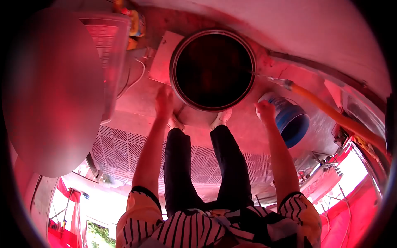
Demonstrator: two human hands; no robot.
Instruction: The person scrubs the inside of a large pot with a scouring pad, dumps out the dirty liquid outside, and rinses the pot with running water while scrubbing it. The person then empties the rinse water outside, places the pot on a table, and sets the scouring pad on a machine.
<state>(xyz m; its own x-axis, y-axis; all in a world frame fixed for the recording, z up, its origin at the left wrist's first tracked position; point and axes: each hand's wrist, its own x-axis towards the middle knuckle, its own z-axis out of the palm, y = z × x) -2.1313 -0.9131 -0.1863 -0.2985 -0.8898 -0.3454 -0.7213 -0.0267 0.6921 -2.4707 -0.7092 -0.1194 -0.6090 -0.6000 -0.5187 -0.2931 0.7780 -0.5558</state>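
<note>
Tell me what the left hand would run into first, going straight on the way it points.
Probably the flat panel beside the round container, just beyond the left hand, though their heights are unclear.

Observed at upper left a ribbed plastic crate (118, 62), partly hidden by a large blurred shape (53, 91). Noted a yellow container (137, 24) near its upper corner, a pale cord (143, 73) beside it. Recorded patterned matting (120, 146) below; greenery (99, 234) at lower left.
</note>
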